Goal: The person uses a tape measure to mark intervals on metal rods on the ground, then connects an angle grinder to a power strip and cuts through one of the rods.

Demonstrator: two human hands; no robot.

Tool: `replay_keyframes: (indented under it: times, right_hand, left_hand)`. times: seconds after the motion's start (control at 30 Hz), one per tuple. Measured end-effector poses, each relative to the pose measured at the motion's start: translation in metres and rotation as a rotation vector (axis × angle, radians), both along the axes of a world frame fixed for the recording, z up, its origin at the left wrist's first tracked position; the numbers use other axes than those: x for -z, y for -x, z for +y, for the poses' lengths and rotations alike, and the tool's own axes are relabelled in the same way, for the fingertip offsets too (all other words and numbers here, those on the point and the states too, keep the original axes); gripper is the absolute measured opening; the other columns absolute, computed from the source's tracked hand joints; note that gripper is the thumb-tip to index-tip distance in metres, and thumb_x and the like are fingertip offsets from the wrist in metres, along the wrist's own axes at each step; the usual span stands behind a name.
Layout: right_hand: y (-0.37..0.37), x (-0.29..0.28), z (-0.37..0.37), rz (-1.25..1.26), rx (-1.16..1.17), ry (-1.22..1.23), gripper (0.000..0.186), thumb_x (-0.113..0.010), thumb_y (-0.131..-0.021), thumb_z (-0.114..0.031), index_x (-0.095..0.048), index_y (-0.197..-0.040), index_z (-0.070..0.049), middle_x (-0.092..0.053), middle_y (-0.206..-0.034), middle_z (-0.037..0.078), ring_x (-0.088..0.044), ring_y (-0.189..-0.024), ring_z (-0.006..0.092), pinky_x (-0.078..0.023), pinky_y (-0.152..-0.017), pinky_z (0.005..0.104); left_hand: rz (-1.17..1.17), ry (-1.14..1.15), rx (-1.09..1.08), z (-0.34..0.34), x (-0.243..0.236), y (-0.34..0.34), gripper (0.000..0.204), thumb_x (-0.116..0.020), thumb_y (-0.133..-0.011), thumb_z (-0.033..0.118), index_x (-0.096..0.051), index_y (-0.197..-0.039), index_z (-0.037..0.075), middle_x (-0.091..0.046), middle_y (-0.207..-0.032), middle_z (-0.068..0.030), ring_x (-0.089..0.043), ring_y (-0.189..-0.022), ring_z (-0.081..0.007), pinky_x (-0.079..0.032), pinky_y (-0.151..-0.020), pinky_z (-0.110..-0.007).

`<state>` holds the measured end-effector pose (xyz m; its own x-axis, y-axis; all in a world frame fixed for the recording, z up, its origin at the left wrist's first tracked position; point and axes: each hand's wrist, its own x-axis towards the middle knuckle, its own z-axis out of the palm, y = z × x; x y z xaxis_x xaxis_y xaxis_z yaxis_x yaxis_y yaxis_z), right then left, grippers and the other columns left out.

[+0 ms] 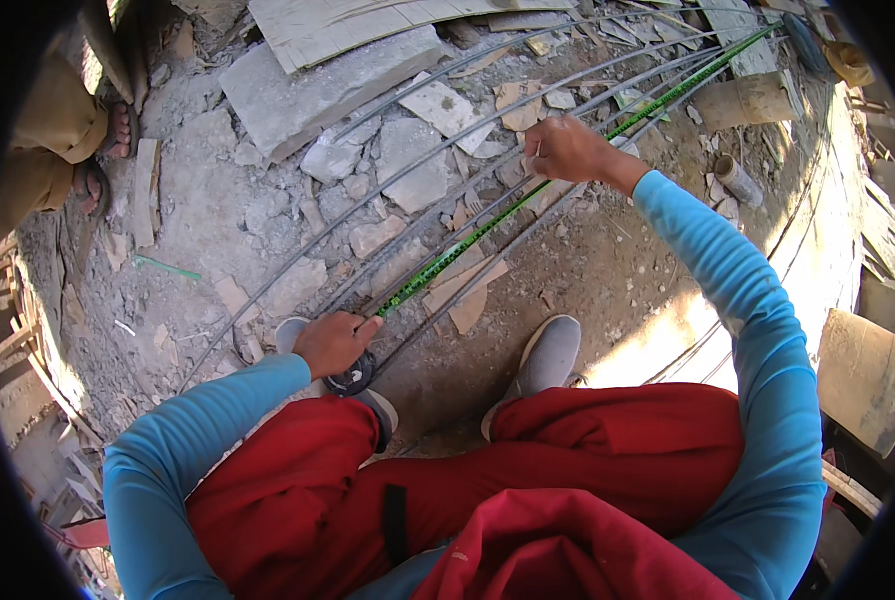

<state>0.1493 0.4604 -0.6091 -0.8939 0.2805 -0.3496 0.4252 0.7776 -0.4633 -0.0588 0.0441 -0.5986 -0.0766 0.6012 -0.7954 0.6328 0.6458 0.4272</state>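
A green tape measure [465, 243] is stretched slantwise over several long steel bars [408, 165], from beside my left hand to the far right. My left hand [336, 345] is closed at the tape's near end, its thumb against the green blade. A dark rounded thing [354, 376] shows just under that hand; I cannot tell whether it is the tape's case. My right hand [570, 150] is over the bars beside the middle of the tape, fingers pinched together. A small pale tip shows at those fingers, too small to name.
Broken concrete slabs [328, 85] and rubble lie beyond the bars. A pale board [368, 25] rests on top. Another person's sandalled feet [118, 130] stand at the far left. A short pipe piece [738, 180] lies at the right. My grey shoes [551, 355] straddle the near bars.
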Motion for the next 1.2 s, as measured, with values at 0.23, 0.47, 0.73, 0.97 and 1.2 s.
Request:
replay_keyframes:
  times: [0.23,0.47,0.73,0.97,1.2]
  right_hand:
    - [0.0,0.003,-0.008,0.001,0.028,-0.021,0.014,-0.074,-0.08,-0.016,-0.071,-0.09,-0.007,-0.073,-0.088,0.017,-0.07,-0.09,0.0375,-0.055,-0.083,0.0463]
    - [-0.001,-0.005,-0.006,0.081,0.069,0.037,0.012,-0.073,-0.079,-0.018,-0.072,-0.088,-0.009,-0.073,-0.091,0.017,-0.069,-0.092,0.0402,-0.054,-0.085,0.0492]
    - [-0.004,-0.001,-0.01,0.002,0.032,-0.026,0.011,-0.073,-0.078,-0.016,-0.071,-0.086,-0.009,-0.073,-0.09,0.017,-0.069,-0.092,0.0395,-0.054,-0.085,0.049]
    - [-0.001,0.001,-0.006,0.09,0.058,-0.017,0.014,-0.073,-0.078,-0.016,-0.071,-0.089,-0.008,-0.072,-0.089,0.018,-0.068,-0.093,0.0407,-0.054,-0.086,0.0486]
    - [-0.004,0.0,-0.012,-0.005,0.044,-0.003,0.016,-0.073,-0.081,-0.018,-0.07,-0.092,-0.007,-0.072,-0.093,0.018,-0.067,-0.096,0.0416,-0.053,-0.087,0.0495]
  left_hand:
    - [0.023,0.021,0.011,0.002,-0.001,0.0,0.061,-0.045,-0.103,0.055,-0.075,-0.083,0.007,-0.072,-0.088,-0.023,-0.069,-0.09,-0.0436,-0.052,-0.086,-0.053]
    - [0.016,0.019,0.008,0.003,-0.006,-0.001,0.061,-0.044,-0.103,0.055,-0.076,-0.082,0.006,-0.072,-0.088,-0.0225,-0.069,-0.09,-0.0429,-0.052,-0.087,-0.052]
    - [0.002,0.006,-0.007,0.0,-0.001,0.001,0.061,-0.045,-0.103,0.055,-0.076,-0.083,0.007,-0.072,-0.086,-0.0225,-0.07,-0.088,-0.0424,-0.052,-0.085,-0.052]
    - [-0.003,0.01,0.001,0.001,0.0,0.002,0.061,-0.046,-0.102,0.055,-0.076,-0.083,0.006,-0.072,-0.086,-0.0224,-0.07,-0.087,-0.0423,-0.052,-0.085,-0.051]
    - [0.026,-0.018,-0.01,0.001,-0.002,0.0,0.059,-0.046,-0.103,0.053,-0.077,-0.082,0.006,-0.071,-0.081,-0.0225,-0.07,-0.082,-0.041,-0.053,-0.081,-0.048]
